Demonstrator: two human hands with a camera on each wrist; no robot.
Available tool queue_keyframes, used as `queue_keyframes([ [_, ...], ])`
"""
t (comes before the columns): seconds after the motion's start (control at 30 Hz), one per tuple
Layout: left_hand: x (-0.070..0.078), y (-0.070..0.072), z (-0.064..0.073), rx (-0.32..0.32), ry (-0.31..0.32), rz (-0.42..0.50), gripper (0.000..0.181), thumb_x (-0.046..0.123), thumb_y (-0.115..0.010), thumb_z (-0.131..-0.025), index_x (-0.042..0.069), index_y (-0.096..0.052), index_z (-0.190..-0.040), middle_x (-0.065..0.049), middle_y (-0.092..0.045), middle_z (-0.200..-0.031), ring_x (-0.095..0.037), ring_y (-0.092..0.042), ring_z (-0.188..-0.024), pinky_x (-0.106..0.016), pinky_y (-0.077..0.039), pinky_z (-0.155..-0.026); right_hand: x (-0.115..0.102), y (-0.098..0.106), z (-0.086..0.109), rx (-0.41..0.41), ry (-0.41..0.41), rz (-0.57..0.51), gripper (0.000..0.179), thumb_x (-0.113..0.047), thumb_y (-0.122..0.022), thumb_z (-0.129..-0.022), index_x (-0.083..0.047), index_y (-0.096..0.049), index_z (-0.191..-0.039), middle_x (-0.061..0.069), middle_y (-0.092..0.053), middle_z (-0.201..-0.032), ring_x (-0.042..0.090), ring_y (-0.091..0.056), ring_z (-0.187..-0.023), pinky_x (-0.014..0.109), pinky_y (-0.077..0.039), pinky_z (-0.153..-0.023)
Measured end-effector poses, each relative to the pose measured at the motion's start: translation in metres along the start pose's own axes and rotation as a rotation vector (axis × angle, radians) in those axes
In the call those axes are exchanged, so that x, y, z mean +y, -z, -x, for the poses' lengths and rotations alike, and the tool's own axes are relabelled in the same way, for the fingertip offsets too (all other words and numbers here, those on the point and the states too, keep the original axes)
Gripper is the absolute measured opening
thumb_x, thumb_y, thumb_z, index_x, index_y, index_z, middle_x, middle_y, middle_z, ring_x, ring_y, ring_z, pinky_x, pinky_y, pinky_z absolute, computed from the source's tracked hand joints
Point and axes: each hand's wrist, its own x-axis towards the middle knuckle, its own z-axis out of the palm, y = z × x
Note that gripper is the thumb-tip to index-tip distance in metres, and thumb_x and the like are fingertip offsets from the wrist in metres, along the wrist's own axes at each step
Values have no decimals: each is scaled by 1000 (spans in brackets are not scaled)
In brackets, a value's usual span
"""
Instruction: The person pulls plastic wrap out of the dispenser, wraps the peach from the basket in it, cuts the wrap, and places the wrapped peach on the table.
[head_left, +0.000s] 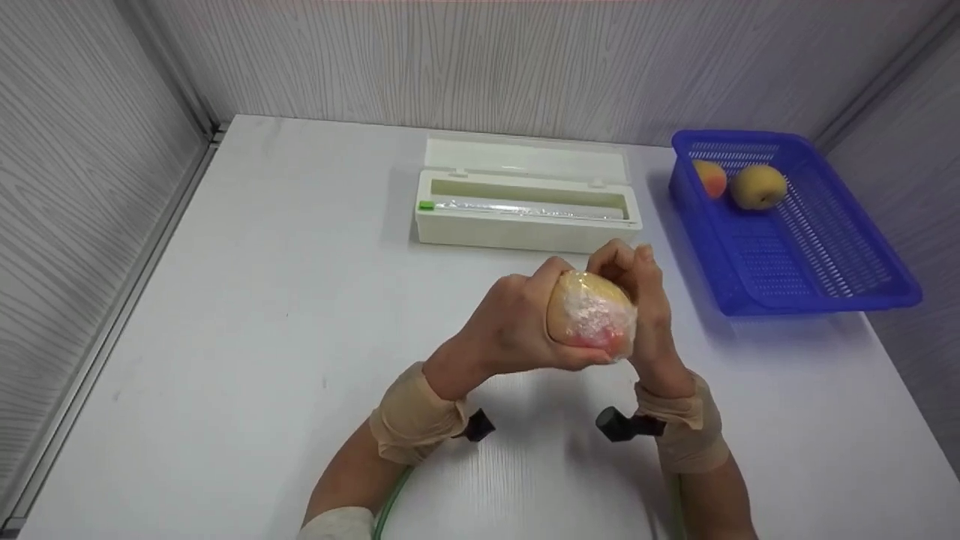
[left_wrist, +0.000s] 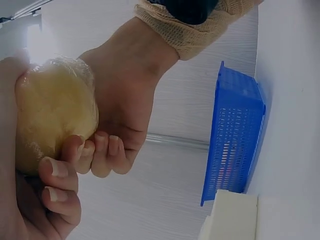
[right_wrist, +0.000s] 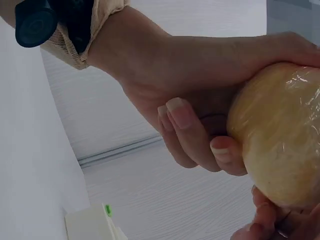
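A yellow peach with a red blush [head_left: 589,319], wrapped in shiny clear plastic film, is held up above the table between both hands. My left hand [head_left: 517,319] grips it from the left, its thumb along the near underside. On the other side my right hand [head_left: 649,315] holds the peach with curled fingers. In the left wrist view, right-hand fingertips press against the film-covered peach [left_wrist: 57,107]. The right wrist view shows the left hand [right_wrist: 190,75] around the wrapped peach [right_wrist: 280,135], and the film lies wrinkled over it.
An open white cling-film box [head_left: 525,232] with a film roll [head_left: 525,208] inside stands behind the hands. To the right is a blue plastic basket [head_left: 765,300] holding a yellow fruit [head_left: 759,187] and a yellow-red one [head_left: 709,178]. Pale panels [head_left: 450,67] enclose the white table [head_left: 225,337].
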Motion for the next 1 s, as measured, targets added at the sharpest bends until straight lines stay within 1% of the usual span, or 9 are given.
queue_keyframes([
  [0.1, -6, 6, -2, -16, 155, 197, 79, 70, -71, -70, 4, -57, -112, -4, -67, -84, -9, -63, -65, -21, -52, -55, 4, -3, 1, -8, 44, 93, 64, -64, -35, -99, -5, -59, -105, 5, -61, -94, 17, -57, -86, 25, -48, -71],
  [0.2, -8, 9, -3, -31, 280, 416, 89, 82, -59, -72, 9, -55, -122, -8, -67, -89, -13, -64, -59, -30, -52, -44, 8, -9, 3, -8, 158, 174, 75, -69, -39, -95, -1, -56, -121, 13, -58, -114, 26, -55, -103, 30, -48, -85],
  [0.3, -5, 5, -4, -64, 338, 580, 93, 88, -51, -72, 13, -52, -128, -9, -65, -88, -16, -60, -49, -37, -46, -34, 10, -17, 4, 28, 309, 211, 79, -67, -40, -95, 4, -55, -125, 16, -59, -124, 31, -54, -115, 36, -45, -97],
  [0.43, -2, -5, -4, -63, 335, 656, 91, 88, -45, -76, 11, -52, -124, -9, -62, -81, -16, -55, -43, -39, -44, -33, 7, -24, 5, 90, 510, 306, 74, -60, -46, -95, 10, -57, -118, 17, -64, -123, 32, -57, -119, 41, -44, -105],
  [0.6, -4, -10, -4, -41, 307, 548, 88, 86, -34, -83, 9, -57, -118, -6, -63, -72, -14, -54, -40, -34, -45, -33, 4, -23, 6, 67, 568, 378, 65, -51, -51, -96, 11, -60, -114, 21, -67, -118, 32, -62, -117, 40, -48, -104],
  [0.7, -6, -11, -3, -9, 272, 397, 87, 84, -26, -86, 9, -64, -108, -2, -64, -63, -7, -54, -41, -27, -46, -36, 3, -20, 6, 24, 549, 373, 58, -45, -50, -98, 10, -64, -113, 22, -68, -118, 32, -63, -117, 41, -48, -104],
  [0.83, -7, -14, -3, 74, 175, 203, 86, 78, -18, -92, 8, -68, -93, 2, -63, -59, 0, -53, -49, -18, -42, -43, 1, -16, 5, -15, 534, 351, 50, -37, -48, -100, 8, -67, -112, 22, -68, -119, 33, -63, -118, 41, -48, -104],
  [0.9, -6, -16, -4, 123, 136, 135, 78, 68, -20, -98, 7, -69, -93, 1, -62, -61, -3, -51, -52, -19, -40, -45, 2, -16, 5, -13, 530, 348, 47, -33, -48, -100, 7, -68, -112, 22, -68, -120, 34, -63, -118, 41, -49, -104],
  [1.0, -4, -19, -4, 165, 87, 23, 56, 45, -29, -102, 4, -68, -99, -2, -66, -76, -7, -55, -61, -19, -46, -53, 8, -17, 3, 1, 508, 368, 41, -26, -46, -101, 5, -67, -116, 21, -66, -126, 34, -60, -121, 41, -48, -105],
])
